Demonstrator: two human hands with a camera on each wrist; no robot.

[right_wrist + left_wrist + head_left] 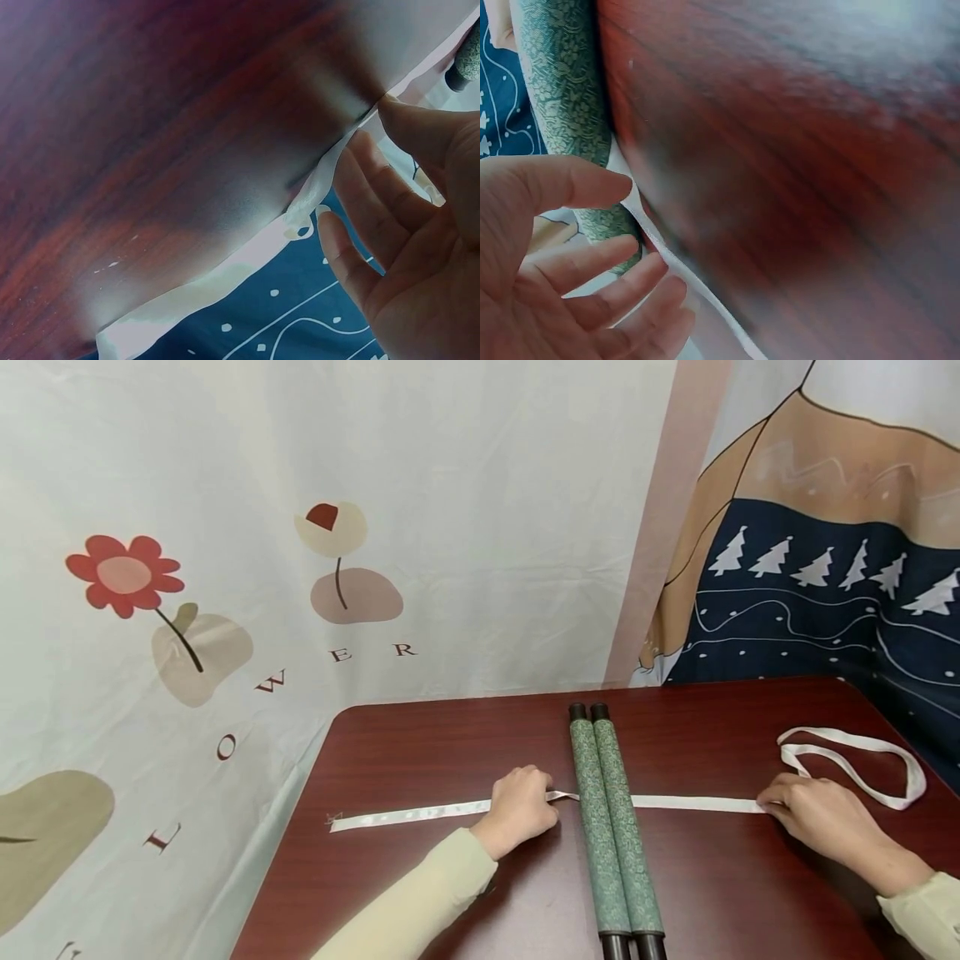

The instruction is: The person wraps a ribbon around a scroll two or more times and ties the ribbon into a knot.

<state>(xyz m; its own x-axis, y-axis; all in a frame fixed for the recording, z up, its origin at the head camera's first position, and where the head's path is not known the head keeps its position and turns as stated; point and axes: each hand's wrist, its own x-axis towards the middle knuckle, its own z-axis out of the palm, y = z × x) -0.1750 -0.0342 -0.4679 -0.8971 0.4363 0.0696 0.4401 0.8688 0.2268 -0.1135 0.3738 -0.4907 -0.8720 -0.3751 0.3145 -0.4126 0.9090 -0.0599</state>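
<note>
Two green floral-patterned rolls with black ends, like scrolls [613, 827], lie side by side on the dark red table [712, 877]. A flat white ribbon [697, 802] crosses beneath them and runs out to both sides. Left of the rolls, my left hand [519, 806] is at the ribbon, which twists on edge there. The left wrist view shows its thumb [604, 185] and fingers loosely bent and apart, fingertips at the ribbon. Over at the right, my right hand [825, 814] pinches the ribbon between thumb [409, 124] and fingers, above the table.
Past the right hand, the ribbon's spare length [862, 742] lies in a loose loop near the table's right edge. Its left end [337, 823] reaches toward the left edge. Behind the table hang a pale flower-printed curtain [480, 568] and a navy tree-printed cloth [795, 618].
</note>
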